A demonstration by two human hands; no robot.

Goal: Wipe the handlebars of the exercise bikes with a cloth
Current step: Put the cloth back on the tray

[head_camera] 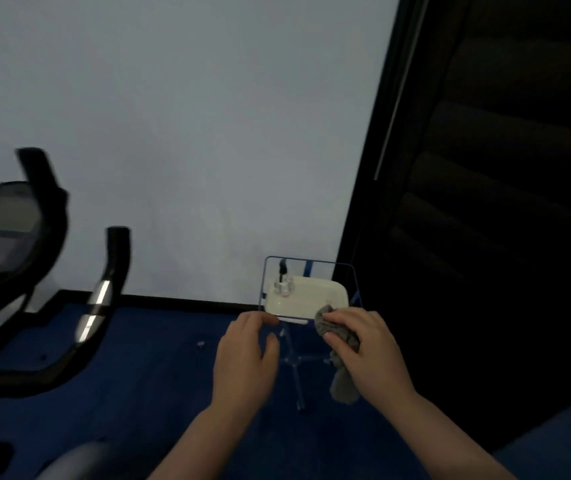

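Observation:
A grey cloth (341,341) is bunched in my right hand (369,351), with one end hanging down below the fist. My left hand (246,355) hovers beside it with fingers apart and holds nothing; its fingertips reach the near rim of a small clear stand. The exercise bike's black handlebars (100,306) with silver grip patches curve up at the left, next to the bike's console (0,230). Both hands are well to the right of the handlebars.
A small clear table with a blue frame (266,271) stands by the wall, bearing a white tray (315,299) and a clear spray bottle (283,284). Blue carpet (159,362) covers the floor. A dark shuttered panel (485,202) fills the right side.

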